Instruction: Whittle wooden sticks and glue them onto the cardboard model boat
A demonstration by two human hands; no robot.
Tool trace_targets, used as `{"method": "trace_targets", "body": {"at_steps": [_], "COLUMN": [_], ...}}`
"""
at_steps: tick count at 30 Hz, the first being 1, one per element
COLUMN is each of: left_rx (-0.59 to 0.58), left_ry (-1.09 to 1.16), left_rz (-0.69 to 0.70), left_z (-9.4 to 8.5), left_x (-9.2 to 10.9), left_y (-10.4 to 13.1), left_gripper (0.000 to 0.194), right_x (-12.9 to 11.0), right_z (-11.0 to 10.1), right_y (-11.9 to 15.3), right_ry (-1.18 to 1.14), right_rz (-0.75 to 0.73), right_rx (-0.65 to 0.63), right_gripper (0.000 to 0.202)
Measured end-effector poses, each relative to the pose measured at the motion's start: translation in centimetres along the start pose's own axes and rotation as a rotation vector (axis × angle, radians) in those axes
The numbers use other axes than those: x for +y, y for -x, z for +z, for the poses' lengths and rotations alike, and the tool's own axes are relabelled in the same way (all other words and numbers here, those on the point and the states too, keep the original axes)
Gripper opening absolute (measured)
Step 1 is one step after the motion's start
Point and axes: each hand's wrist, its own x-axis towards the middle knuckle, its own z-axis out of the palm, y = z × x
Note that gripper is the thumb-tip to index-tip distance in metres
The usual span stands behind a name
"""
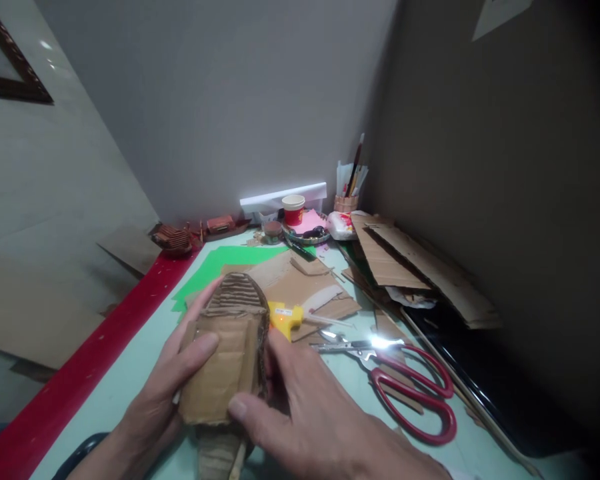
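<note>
Between my two hands is a brown cardboard model, boat-like in shape (225, 360), with a ribbed, rounded far end and a flat panel on top. My left hand (175, 370) wraps its left side, thumb lying on the panel. On the other side, my right hand (300, 400) grips the right edge, with its thumb on the panel's near right corner and its other fingers partly hidden. A yellow glue gun (286, 320) lies just beyond my right hand. Red-handled scissors (367, 357) rest on the table to the right, blades slightly apart.
Cardboard pieces (280, 280) and green paper (230, 257) cover the middle of the table (125, 367). Stacked cardboard (420, 267) leans over a black glossy object (485, 373) at right. A paper cup (293, 213), a pen holder (347, 202) and small model boats (173, 238) stand behind.
</note>
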Motion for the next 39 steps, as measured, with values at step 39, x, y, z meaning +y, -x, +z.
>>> {"method": "trace_targets", "body": {"at_steps": [39], "left_rx": [0.055], "left_ry": [0.101], "left_rz": [-0.154], "left_z": [-1.2], "left_x": [-0.8], "left_y": [-0.3], "left_gripper": [0.070], "right_x": [0.4], "right_z": [0.1], "right_y": [0.2], "right_ry": [-0.201], "right_rz": [0.059], "right_rx": [-0.008], "right_gripper": [0.056]}}
